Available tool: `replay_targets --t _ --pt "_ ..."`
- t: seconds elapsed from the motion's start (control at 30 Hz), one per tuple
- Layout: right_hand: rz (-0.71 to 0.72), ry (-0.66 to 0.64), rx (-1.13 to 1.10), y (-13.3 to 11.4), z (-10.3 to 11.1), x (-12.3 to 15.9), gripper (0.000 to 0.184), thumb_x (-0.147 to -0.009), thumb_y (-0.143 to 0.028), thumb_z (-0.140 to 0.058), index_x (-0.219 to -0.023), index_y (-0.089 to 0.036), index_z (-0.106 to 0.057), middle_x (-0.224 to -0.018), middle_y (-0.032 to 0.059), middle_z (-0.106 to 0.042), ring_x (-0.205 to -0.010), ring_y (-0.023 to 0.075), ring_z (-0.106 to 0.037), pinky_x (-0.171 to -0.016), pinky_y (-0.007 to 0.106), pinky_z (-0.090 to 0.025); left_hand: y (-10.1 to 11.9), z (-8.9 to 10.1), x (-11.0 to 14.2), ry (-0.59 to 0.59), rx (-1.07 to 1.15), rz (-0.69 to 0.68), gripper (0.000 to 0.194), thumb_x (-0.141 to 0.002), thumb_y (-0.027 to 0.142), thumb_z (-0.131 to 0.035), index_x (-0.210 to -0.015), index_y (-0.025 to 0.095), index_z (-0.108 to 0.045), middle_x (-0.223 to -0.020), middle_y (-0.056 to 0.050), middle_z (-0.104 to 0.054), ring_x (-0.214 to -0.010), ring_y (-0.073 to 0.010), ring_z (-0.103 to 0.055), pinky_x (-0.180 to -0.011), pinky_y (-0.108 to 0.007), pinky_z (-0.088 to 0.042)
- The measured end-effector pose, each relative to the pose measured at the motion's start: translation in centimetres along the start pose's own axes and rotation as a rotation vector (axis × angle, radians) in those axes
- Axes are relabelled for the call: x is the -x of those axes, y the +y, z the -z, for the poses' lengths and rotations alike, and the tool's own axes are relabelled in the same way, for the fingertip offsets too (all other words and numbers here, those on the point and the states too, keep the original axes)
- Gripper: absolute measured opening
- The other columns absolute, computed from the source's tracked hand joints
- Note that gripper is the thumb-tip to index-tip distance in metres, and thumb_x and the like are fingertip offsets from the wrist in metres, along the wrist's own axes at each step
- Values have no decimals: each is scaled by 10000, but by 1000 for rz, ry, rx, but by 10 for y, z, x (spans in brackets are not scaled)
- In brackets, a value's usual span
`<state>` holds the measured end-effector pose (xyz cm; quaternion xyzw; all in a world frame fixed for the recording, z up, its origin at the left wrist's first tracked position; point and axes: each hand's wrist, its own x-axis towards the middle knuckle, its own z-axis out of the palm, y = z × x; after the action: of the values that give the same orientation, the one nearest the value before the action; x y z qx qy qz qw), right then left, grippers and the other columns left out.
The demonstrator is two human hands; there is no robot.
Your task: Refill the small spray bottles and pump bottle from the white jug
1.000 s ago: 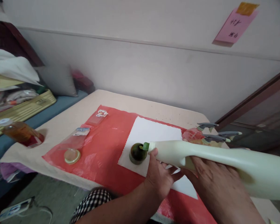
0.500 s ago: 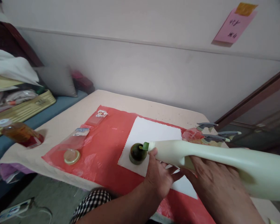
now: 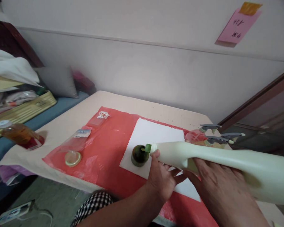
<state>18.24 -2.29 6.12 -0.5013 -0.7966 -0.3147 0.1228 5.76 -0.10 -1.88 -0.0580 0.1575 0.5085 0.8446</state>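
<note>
A big pale-green plastic jug (image 3: pixel 177 153) lies tipped almost level, its neck pointing left. My right hand (image 3: pixel 217 179) is wrapped around its handle. Under the neck, my left hand (image 3: pixel 162 179) supports it, thumb pressed against the side close to the mouth. A short green piece (image 3: pixel 148 148) sticks out of the mouth; whether it is a spout or liquid I cannot tell. It reaches over the top of a round dark-green bottle (image 3: pixel 139 156). That bottle stands on a white cloth with zigzag edges (image 3: pixel 156 130).
Red plastic sheeting (image 3: pixel 113 142) covers part of the table (image 3: pixel 123 99). Spray bottles with grey triggers (image 3: pixel 213 138) stand behind the jug. At left are a round lid (image 3: pixel 73 158), clear packets (image 3: pixel 78 140) and an amber drink bottle (image 3: pixel 22 135).
Almost nothing differs. Both hands and the jug hold their place above the dark-green bottle, whose opening looks slightly darker now.
</note>
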Motion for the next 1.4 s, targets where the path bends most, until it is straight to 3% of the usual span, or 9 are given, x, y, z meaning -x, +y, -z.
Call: replay_targets --t 0.27,0.67,0.93,1.17,1.4 --pt "56 2 84 1 4 -1 447 -931 -289 -379 -1286 -73 -543 -1125 259 -689 -996 413 -667 -843 574 -510 0 -3 3 -11 6 -4 656 -810 577 -586 -1309 152 -571 -1174 -133 -612 -924 -260 -610 -777 -401 -534" --pt "-16 -63 36 -1 6 2 447 -928 -293 -380 -1318 -124 -519 -1197 227 -664 -1170 444 -589 -962 609 -456 0 -6 7 -23 -1 5 634 -834 574 -549 -1309 156 -557 -1150 -125 -624 -882 -242 -611 -763 -385 -527" --pt "-23 -107 2 -1 9 5 459 -921 -274 -382 -1330 -141 -543 -1254 215 -641 -1150 441 -596 -922 577 -469 0 -10 9 -27 -5 0 640 -814 564 -584 -1308 157 -563 -1140 -126 -625 -890 -243 -609 -773 -391 -527" --pt "-19 -78 24 0 8 5 419 -926 -241 -380 -1309 -154 -526 -1167 195 -675 -1087 410 -626 -936 578 -466 0 -11 9 -42 -19 3 646 -830 573 -559 -1326 160 -559 -1180 -139 -614 -900 -246 -609 -774 -390 -518" --pt "-5 -84 51 -2 12 2 435 -931 -285 -358 -1309 -134 -514 -1227 212 -649 -1201 448 -567 -983 622 -444 -1 -11 11 -58 -24 1 635 -845 579 -532 -1314 153 -578 -1194 -138 -612 -922 -249 -612 -774 -381 -520"
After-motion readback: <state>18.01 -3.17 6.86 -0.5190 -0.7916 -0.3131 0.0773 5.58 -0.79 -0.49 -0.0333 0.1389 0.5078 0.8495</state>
